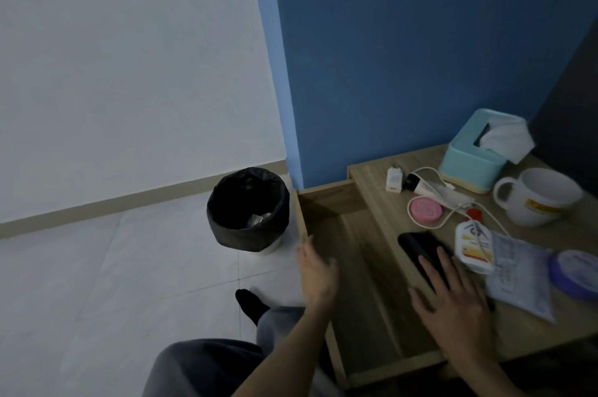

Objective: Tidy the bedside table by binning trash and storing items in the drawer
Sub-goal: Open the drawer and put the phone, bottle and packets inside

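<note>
The wooden bedside table (378,192) has its drawer (343,254) pulled out to the left, with nothing visible inside. My left hand (315,270) is at the drawer's front panel, fingers apart. My right hand (453,296) lies spread over a black flat object (417,247) at the table's near edge. On the top lie a white bottle with a red cap (470,246), a pink round tin (424,209), a white charger (394,180) with its cable (453,215), a tube (424,186), a plastic packet (517,273) and a purple-rimmed lid (574,270).
A bin with a black liner (247,209) stands on the tiled floor left of the drawer, some trash inside. A teal tissue box (475,154) and a white mug (537,196) sit at the back of the table. My leg and black sock (250,302) are below.
</note>
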